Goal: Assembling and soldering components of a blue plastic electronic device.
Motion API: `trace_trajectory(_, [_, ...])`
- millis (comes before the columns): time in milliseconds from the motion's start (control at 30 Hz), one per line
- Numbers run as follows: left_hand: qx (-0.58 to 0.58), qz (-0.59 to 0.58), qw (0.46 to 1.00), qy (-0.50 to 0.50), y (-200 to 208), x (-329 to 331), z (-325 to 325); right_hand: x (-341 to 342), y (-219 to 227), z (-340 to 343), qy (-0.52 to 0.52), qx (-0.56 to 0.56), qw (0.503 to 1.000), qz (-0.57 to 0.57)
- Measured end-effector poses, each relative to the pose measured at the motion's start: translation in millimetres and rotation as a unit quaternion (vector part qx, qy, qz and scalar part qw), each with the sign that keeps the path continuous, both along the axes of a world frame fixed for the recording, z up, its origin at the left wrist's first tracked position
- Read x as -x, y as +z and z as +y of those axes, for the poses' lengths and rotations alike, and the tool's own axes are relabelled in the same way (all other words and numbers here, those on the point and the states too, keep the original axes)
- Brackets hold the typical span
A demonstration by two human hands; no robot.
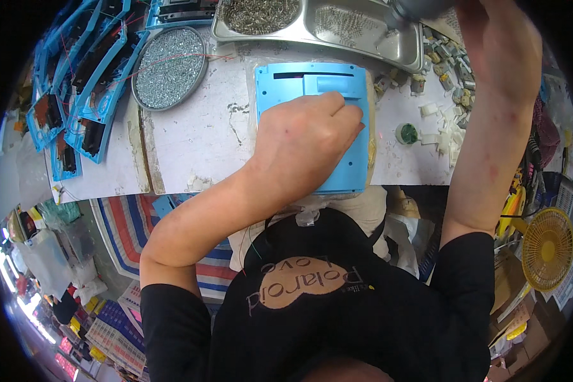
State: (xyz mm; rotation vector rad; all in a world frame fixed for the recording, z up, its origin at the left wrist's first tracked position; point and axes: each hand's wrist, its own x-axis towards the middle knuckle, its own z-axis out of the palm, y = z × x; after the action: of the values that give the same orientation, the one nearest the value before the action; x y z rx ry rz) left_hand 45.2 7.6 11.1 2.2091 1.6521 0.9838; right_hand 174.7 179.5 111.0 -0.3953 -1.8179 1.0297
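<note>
A light blue plastic panel [312, 121] lay flat on the white worktable [197, 140], at its near edge, directly under the left hand [305, 146]. That hand pressed down on the panel's middle with fingers curled, pinching something too small to make out at the panel's right side. The right hand [426, 9] was raised well beyond the panel, at the top edge of the view, closed around a dark grey tool [414, 9]; most of the hand was cut off there.

Just under the right hand sat a steel tray [363, 48] with compartments of small metal parts. Left of the left hand, a round dish of screws [170, 67] rested on the table, and farther left a stack of blue housings [86, 95] with wires. Right of the panel lay small white and grey pieces [445, 127].
</note>
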Motion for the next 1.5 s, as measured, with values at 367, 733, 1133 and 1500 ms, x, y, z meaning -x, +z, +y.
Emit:
trace_trajectory(367, [-0.045,0.000,0.999,-0.017,-5.3,-2.3,-1.1,4.6,-43.9,-30.0,0.085,0.127,0.974,0.170])
trace_trajectory(733, [-0.016,-0.015,0.999,-0.031,-3.3,-1.0,-1.9,19.2,-62.1,-35.9,0.078,0.199,0.967,0.141])
trace_trajectory(1133, [-0.117,-0.048,0.991,0.041,13.7,23.0,28.0,-20.5,-24.2,-36.1,0.262,0.150,0.938,0.170])
trace_trajectory(1500, [-0.066,0.045,0.996,-0.036,13.0,49.0,63.2,-27.3,-29.5,-24.3,0.217,0.120,0.957,0.153])
